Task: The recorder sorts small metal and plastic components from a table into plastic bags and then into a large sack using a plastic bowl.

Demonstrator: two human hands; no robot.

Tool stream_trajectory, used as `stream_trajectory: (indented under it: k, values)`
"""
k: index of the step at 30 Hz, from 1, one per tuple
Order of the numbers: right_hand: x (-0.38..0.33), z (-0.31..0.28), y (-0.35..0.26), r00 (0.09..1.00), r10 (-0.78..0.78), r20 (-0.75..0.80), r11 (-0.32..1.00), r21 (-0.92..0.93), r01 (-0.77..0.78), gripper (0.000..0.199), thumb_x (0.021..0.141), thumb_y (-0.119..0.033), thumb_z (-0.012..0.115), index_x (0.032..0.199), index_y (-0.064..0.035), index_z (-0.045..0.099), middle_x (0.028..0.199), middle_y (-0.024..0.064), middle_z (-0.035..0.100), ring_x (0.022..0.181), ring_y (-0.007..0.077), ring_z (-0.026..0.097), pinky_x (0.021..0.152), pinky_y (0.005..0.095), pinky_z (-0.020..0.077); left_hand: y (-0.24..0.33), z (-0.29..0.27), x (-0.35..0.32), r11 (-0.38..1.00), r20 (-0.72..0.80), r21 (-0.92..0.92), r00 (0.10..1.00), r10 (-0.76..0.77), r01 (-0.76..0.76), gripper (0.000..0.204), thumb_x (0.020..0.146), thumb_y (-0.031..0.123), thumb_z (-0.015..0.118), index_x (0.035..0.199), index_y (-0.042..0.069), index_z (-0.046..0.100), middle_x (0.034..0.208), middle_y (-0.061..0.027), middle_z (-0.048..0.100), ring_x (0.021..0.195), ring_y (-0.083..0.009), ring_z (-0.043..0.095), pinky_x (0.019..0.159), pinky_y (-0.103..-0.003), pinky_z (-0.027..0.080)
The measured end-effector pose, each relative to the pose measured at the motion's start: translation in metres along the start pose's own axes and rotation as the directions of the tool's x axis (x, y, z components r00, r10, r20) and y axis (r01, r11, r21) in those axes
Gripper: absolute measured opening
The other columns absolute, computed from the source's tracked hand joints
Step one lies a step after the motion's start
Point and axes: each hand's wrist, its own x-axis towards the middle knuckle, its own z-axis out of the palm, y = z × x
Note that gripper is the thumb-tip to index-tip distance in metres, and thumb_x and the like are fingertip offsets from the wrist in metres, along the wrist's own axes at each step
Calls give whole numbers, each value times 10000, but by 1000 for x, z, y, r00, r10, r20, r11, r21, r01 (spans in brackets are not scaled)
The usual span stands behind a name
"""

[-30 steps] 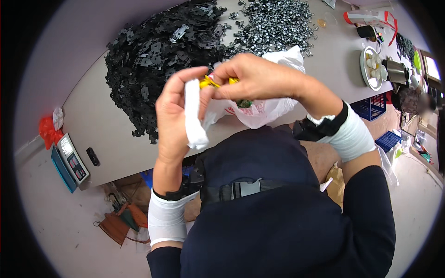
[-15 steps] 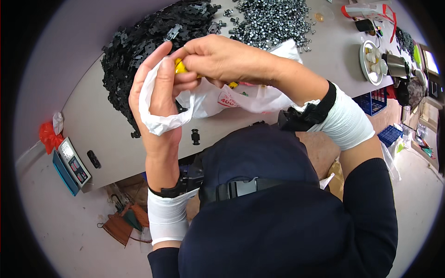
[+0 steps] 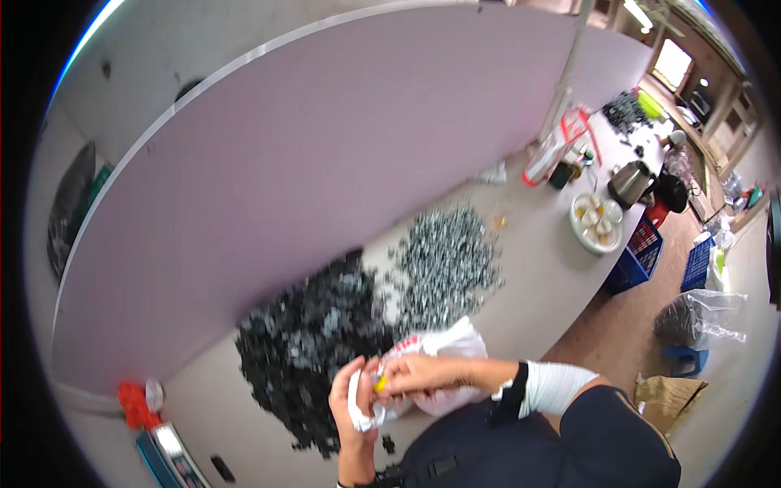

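Note:
My left hand (image 3: 348,407) and my right hand (image 3: 415,376) meet low in the picture, above the table's near edge. Between them they grip the twisted mouth of a white plastic bag (image 3: 443,350) and a small yellow piece (image 3: 379,384) that shows between the fingers. The bag bulges to the right of my hands and rests on the table (image 3: 529,285). Just beyond my hands lie a heap of small black parts (image 3: 313,342) and a heap of shiny metal parts (image 3: 447,260). Both wrists wear white sleeves with black straps.
A pale purple partition (image 3: 285,179) runs along the table's far side. Further right stand a metal kettle (image 3: 630,183), a bowl of pale round things (image 3: 594,221) and a white bottle. Blue crates (image 3: 639,256) and clear bags sit on the floor. A scale (image 3: 167,455) is lower left.
The view has swung upward, so the partition and the far table now show. My hands stay together on the bag and now appear low in the picture.

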Motion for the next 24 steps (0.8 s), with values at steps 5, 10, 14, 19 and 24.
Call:
stream_trajectory:
  k: [5,10,14,19,24]
  values:
    - [-78,-31,-65,963,-125,-241,983,100,153,231,891,-244,606,990,-49,532,763,35,610,481,29,459,405,190,331,-2,0,19,999,-68,35,997,-22,24,394,921,184,582,1238,-18,464,1014,-154,645,605,-128,592,509,-229,485]
    - [-122,-96,-67,698,-279,-660,825,208,526,191,875,-209,611,979,-67,535,806,48,612,533,42,482,416,183,352,-2,-18,6,995,-123,31,989,-85,90,408,935,217,572,1260,4,448,1011,-119,656,584,-79,555,467,-183,431]
    - [-127,-159,12,583,-17,-812,740,382,553,182,835,-158,612,984,-85,538,839,67,606,582,92,518,464,216,401,-10,-23,7,992,-94,81,992,-87,95,404,930,222,576,1245,-3,459,969,-100,656,575,-77,543,470,-187,430]
    - [-128,-182,38,488,12,-873,711,351,609,186,818,-127,601,991,-102,539,815,70,588,625,160,538,526,284,442,-10,-24,17,991,-138,68,985,-103,113,393,930,200,568,1245,-9,461,931,-100,659,565,-96,548,467,-200,443]
    - [-124,-224,106,502,115,-857,637,451,625,164,837,-125,584,991,-83,550,842,77,584,695,201,551,596,323,462,-9,-14,23,987,-183,135,981,-64,89,379,921,197,580,1226,-8,487,905,-93,664,569,-93,549,458,-194,422]
